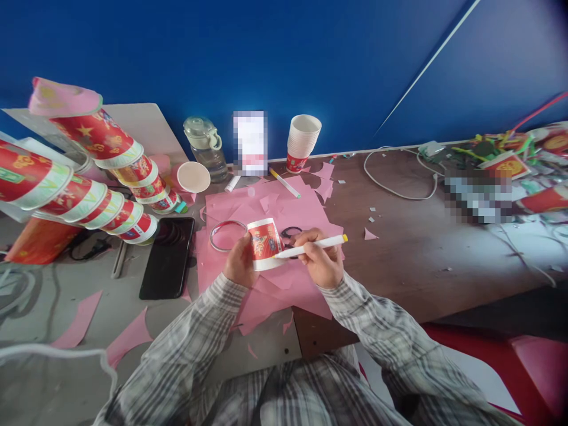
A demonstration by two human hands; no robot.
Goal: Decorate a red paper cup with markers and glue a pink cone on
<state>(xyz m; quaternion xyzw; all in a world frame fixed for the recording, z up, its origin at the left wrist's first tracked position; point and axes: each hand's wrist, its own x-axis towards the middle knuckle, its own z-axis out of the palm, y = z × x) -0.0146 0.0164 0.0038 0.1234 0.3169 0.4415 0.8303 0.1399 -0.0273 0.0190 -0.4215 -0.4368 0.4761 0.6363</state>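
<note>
My left hand [240, 261] is closed on the left side of a red and white paper cup [264, 241], held over pink paper. In my right hand [323, 259] is a white marker with a yellow end [328, 242]; its tip points left and meets or nearly meets the lower right of the cup. Behind the marker, dark-handled scissors [291, 232] lie partly hidden. A roll of tape [228, 235] rests to the left of the cup. Pink paper sheets [306, 208] spread underneath, and another marker [284, 183] lies on them further back.
Stacked red cups [95, 133] lean at the left beside a black phone [167, 258]. Along the blue wall stand a water bottle [207, 151], a lit screen [251, 142] and nested cups [303, 139]. A white cable [399, 194] and a cluttered pile [506, 165] are at the right.
</note>
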